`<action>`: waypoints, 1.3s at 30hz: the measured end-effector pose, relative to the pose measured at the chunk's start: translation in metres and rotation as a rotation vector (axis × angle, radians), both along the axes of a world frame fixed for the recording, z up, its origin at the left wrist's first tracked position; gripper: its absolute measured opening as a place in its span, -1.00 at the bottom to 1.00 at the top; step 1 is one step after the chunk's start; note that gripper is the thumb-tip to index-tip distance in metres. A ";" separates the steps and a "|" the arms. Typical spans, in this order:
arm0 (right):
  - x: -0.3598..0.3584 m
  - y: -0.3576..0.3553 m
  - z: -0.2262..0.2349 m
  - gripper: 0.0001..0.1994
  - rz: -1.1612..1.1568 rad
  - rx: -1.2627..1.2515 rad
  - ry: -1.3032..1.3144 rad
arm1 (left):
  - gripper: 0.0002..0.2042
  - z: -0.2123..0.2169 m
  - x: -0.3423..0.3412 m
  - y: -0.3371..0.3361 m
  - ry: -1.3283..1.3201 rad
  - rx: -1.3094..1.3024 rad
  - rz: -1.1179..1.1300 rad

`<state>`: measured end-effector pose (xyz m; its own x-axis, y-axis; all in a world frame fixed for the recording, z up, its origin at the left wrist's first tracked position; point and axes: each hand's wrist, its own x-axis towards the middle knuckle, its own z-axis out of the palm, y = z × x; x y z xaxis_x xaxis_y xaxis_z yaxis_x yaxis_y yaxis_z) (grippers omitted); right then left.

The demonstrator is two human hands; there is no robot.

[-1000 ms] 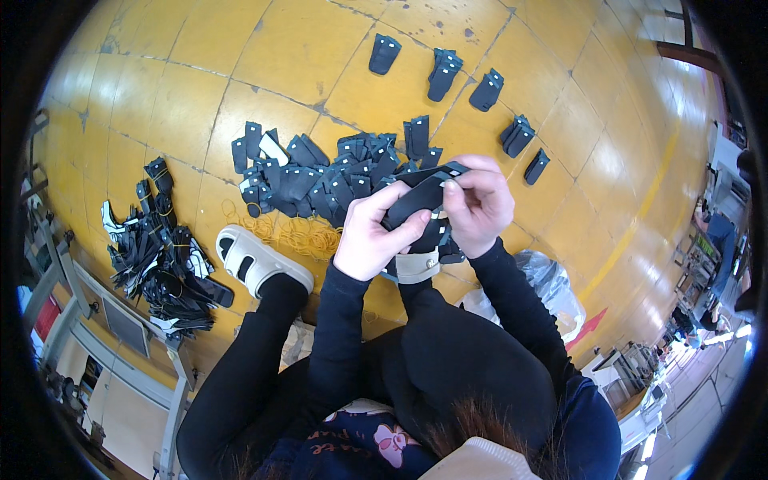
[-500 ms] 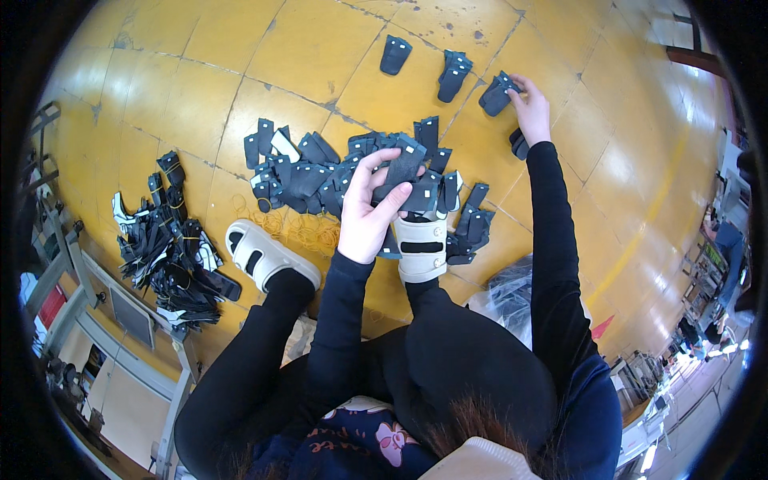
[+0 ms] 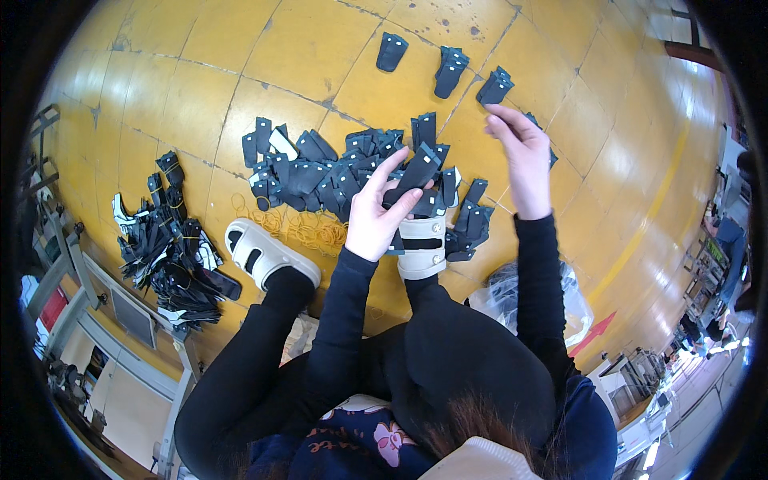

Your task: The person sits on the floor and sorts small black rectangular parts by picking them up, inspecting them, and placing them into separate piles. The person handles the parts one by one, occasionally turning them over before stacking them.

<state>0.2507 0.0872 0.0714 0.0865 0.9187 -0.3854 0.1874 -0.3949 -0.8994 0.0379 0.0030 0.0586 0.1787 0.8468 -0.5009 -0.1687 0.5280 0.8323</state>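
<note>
My left hand (image 3: pixel 376 212) grips a few dark fabric pieces (image 3: pixel 418 170) with small white tags, fanned between thumb and fingers above my right foot. My right hand (image 3: pixel 522 160) is in the air to the right, fingers stretched forward, with nothing visible in them. Just beyond its fingertips lies a small dark stack (image 3: pixel 495 86) on the floor. Another dark stack (image 3: pixel 532 120) is partly hidden behind that hand. Below and left of the held pieces spreads a loose heap of similar pieces (image 3: pixel 308 176).
Two more stacks, one dark (image 3: pixel 392 52) and one layered (image 3: pixel 451 72), lie farther out on the yellow tiled floor (image 3: pixel 320 48). Yellow rubber bands (image 3: pixel 308 228) lie near my sandals (image 3: pixel 272 254). Bundled black-and-white strips (image 3: pixel 172 240) lie left; a clear plastic bag (image 3: pixel 504 292) sits right.
My right hand has let go of the stack at the far right and drawn back toward me. My left hand has tilted the fabric pieces and shifted slightly right.
</note>
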 end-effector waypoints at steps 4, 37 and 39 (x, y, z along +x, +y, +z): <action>0.012 -0.014 0.010 -0.69 0.185 -0.131 0.027 | -0.46 -0.001 0.006 0.001 -0.084 -0.024 0.007; -0.014 -0.056 -0.112 -0.59 0.408 0.192 -0.768 | -0.63 -0.097 -0.005 -0.054 -0.325 -0.703 0.867; -0.012 -0.058 -0.115 -0.57 0.393 0.194 -0.756 | -0.61 -0.092 -0.002 -0.058 -0.160 -0.651 0.798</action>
